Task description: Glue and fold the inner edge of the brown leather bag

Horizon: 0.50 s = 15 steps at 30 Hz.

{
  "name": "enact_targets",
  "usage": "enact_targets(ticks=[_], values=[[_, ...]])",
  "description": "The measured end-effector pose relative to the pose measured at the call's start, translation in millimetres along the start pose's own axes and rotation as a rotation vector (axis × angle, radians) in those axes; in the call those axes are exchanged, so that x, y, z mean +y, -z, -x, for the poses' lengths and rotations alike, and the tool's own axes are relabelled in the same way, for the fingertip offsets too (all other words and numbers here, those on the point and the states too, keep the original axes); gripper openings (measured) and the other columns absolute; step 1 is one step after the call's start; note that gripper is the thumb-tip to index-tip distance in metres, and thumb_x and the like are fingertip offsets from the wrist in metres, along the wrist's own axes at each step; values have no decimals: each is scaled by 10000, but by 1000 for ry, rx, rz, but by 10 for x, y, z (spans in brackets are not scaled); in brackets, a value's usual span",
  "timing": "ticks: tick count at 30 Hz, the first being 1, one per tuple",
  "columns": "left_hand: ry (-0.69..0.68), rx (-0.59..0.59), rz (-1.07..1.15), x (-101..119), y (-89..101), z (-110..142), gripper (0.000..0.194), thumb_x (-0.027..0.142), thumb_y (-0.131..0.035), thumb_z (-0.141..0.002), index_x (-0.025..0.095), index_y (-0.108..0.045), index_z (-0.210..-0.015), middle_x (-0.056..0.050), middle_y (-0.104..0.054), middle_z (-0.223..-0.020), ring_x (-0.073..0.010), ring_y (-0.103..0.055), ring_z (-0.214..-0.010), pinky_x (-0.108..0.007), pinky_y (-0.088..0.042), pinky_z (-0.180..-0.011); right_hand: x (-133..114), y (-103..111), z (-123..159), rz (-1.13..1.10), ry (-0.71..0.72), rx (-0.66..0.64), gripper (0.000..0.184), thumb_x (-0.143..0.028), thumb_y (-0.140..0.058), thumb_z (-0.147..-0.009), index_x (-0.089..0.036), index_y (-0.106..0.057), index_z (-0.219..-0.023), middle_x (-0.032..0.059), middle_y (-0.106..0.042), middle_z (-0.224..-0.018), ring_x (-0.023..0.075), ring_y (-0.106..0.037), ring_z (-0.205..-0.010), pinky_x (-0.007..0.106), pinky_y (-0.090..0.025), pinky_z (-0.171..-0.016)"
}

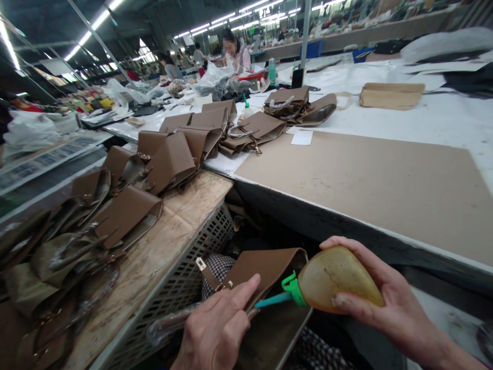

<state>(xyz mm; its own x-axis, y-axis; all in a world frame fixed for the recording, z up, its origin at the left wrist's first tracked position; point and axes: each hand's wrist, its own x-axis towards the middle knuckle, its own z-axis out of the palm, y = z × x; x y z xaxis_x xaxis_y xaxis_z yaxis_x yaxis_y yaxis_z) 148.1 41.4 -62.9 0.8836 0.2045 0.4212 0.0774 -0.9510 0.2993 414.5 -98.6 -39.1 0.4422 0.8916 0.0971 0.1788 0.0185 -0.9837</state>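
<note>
A brown handbag [265,264] rests low in front of me, its opening facing right and its lining partly showing. My left hand [217,324] is closed on the bag's near edge, with the index finger stretched along the outer panel. In my right hand [389,303] lies a yellowish squeeze glue bottle [339,280] with a green cap, tilted to the left. Its thin blue-green nozzle [273,299] reaches the bag's edge beside my left fingers. A plastic-wrapped handle [169,324] sticks out left of the bag, and a strap with a metal clasp [201,264] stands above it.
Several brown handbags [173,159] are heaped on the wooden bench [192,200] at left and onto the white table. A plastic crate [208,246] stands below the bench. A large brown board [365,169] covers the table ahead. Farther back a person [242,56] sits.
</note>
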Motion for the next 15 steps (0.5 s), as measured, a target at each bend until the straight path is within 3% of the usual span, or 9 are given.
enact_targets(ticks=[8, 15], values=[[-63, 66, -28, 30, 22, -54, 242, -60, -576, -850, 61, -497, -1045, -257, -634, -1240, -221, -586, -1195, -348, -535, -927, -7, -58, 51, -67, -179, -41, 481, -399, -719, -777, -289, -531, -1206, 36, -656, -1063, 202, -677, -834, 201, -580, -648], [-45, 41, -55, 37, 45, -100, 381, -58, -582, -847, 23, -478, -1204, -226, -652, -1233, -210, -577, -1214, -340, -545, -943, -59, -79, 36, -32, -181, -38, 434, -415, -719, -785, -329, -550, -1175, -20, -665, -1033, 165, -670, -838, 161, -564, -682]])
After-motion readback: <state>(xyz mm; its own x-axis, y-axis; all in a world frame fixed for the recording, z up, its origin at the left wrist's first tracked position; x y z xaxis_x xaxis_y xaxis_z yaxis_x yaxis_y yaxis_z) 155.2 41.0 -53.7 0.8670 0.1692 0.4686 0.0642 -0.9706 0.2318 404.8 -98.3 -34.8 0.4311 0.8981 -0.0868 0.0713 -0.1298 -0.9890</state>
